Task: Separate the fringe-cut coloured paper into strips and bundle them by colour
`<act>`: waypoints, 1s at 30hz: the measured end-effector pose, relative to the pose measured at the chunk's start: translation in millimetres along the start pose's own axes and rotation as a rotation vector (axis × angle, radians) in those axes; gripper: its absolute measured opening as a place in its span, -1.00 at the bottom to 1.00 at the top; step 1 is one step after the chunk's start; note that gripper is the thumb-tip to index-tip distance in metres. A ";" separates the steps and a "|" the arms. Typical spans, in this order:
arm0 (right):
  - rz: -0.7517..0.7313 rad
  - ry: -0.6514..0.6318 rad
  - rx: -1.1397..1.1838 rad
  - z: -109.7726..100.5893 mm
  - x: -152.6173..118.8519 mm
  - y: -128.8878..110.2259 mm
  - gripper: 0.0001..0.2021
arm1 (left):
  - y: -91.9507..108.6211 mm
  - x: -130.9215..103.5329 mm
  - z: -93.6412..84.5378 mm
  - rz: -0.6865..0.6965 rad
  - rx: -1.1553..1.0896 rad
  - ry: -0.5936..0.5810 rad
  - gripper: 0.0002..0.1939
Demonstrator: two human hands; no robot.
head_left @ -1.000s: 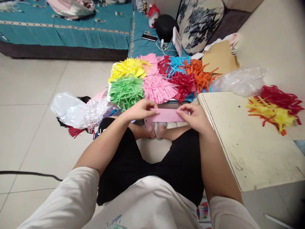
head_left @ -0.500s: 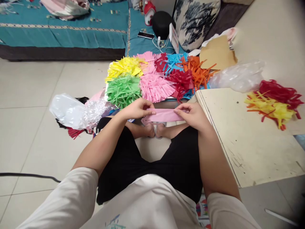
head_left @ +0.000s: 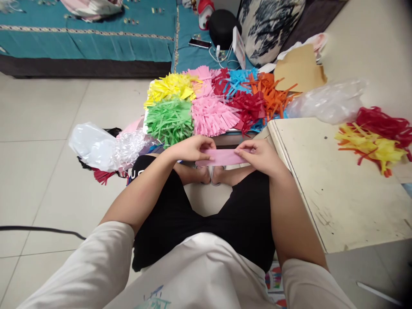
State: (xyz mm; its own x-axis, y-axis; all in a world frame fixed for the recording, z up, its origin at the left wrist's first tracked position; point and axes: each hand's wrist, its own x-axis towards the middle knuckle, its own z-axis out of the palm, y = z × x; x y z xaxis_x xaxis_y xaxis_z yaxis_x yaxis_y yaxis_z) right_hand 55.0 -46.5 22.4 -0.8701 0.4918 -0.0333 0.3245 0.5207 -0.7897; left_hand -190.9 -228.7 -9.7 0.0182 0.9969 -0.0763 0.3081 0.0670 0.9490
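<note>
A flat strip of pink tissue paper point(head_left: 224, 157) is stretched level above my lap. My left hand point(head_left: 195, 148) pinches its left end between thumb and fingers. At the other end, my right hand point(head_left: 256, 155) grips the paper the same way. Just beyond my hands lie fringed paper bundles: a green one point(head_left: 169, 121), a pink one point(head_left: 213, 115), a dark red one point(head_left: 247, 107), a yellow one point(head_left: 172, 89), a blue one point(head_left: 240, 82) and an orange one point(head_left: 270, 95).
On my right stands a cream tabletop point(head_left: 325, 171) with yellow fringe point(head_left: 375, 141) and red fringe point(head_left: 386, 124). Clear plastic point(head_left: 326, 102) and brown cardboard point(head_left: 298, 68) sit behind it. White plastic bags point(head_left: 93, 146) lie on the floor at left. A teal-covered sofa point(head_left: 96, 47) is ahead.
My left hand has shifted slightly down and right along the pink paper, and its hanging jagged left edge no longer shows. My right hand keeps its grip. The view has moved slightly.
</note>
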 end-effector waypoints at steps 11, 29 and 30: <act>-0.061 -0.175 -0.060 13.8 9.2 -10.6 -0.75 | -1.7 21.4 46.0 -0.081 -0.165 -0.213 -0.67; 0.059 0.278 0.412 42.5 -6.9 -31.8 -0.34 | 7.5 21.6 80.6 -0.064 -0.843 0.319 -0.28; 0.058 0.294 0.421 43.7 -6.8 -32.3 -0.34 | 7.0 21.2 80.9 -0.070 -0.840 0.321 -0.27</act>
State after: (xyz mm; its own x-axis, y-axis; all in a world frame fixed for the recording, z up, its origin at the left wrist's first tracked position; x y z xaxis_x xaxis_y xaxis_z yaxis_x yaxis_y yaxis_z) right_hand 34.2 -97.2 21.3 -0.6941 0.7186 0.0416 0.1388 0.1903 -0.9719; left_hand -111.4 -210.5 -29.4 -0.2795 0.9446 -0.1724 -0.5006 0.0099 0.8656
